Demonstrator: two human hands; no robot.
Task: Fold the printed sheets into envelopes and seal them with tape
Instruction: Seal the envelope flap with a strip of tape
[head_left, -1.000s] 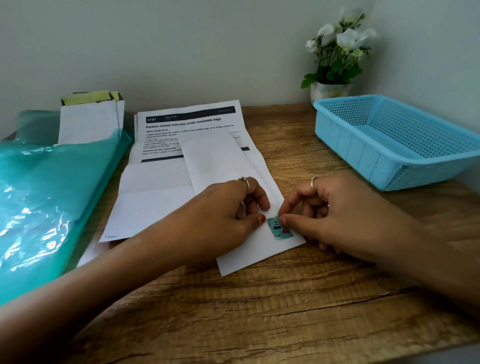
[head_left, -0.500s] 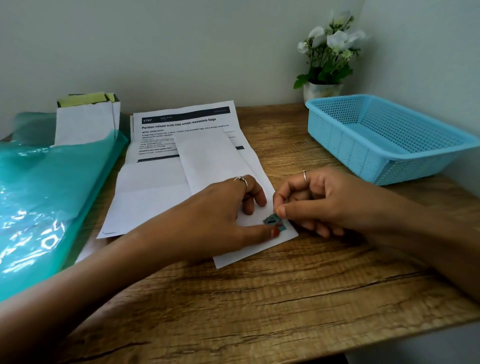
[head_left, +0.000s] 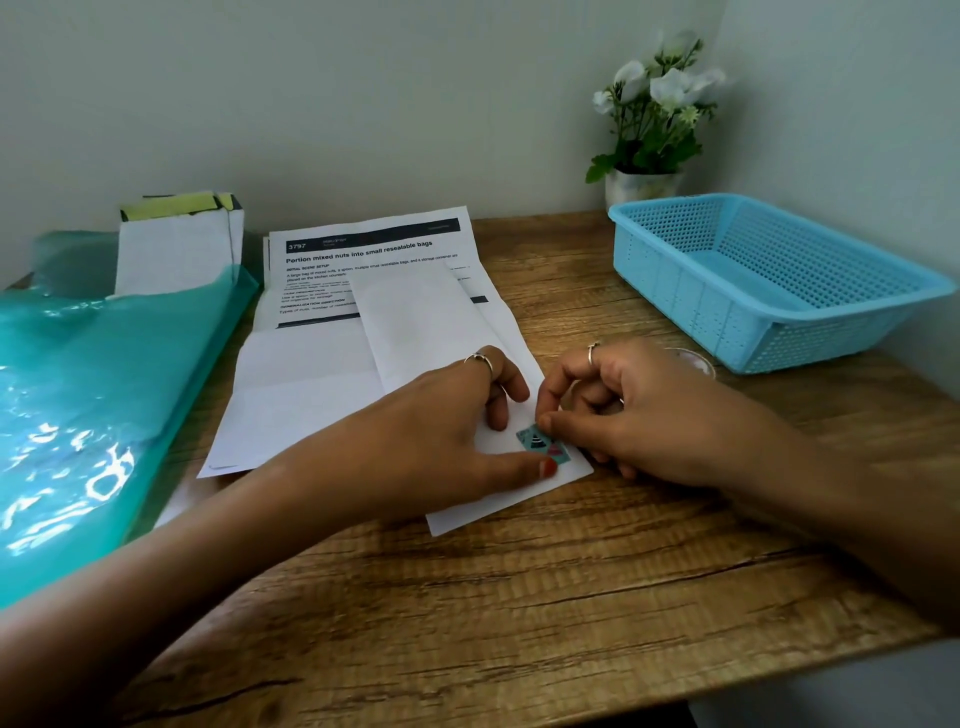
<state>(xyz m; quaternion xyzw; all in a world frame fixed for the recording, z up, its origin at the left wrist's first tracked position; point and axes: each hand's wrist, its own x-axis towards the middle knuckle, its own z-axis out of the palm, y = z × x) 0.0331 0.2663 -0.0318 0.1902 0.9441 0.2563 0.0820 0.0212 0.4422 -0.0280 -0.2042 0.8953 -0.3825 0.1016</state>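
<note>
A white folded sheet (head_left: 426, 317) lies slanted on the wooden table, partly over a stack of printed sheets (head_left: 363, 249). A small teal patterned piece of tape (head_left: 540, 444) sits on the folded sheet's near right edge. My left hand (head_left: 441, 436) rests flat on the folded sheet, its thumb tip touching the tape's lower end. My right hand (head_left: 639, 410) is curled beside it, thumb and forefinger pinching the tape's upper end. A roll of clear tape (head_left: 698, 361) peeks out behind my right hand.
A blue plastic basket (head_left: 769, 280) stands at the right, a potted white flower (head_left: 649, 114) behind it in the corner. A teal plastic folder (head_left: 93, 395) covers the left side, with white envelopes (head_left: 176, 244) propped against the wall behind it.
The tape piece lies flatter on the sheet's edge than half a second ago, and my left thumb has slid to its lower end. The camera view shifted slightly.
</note>
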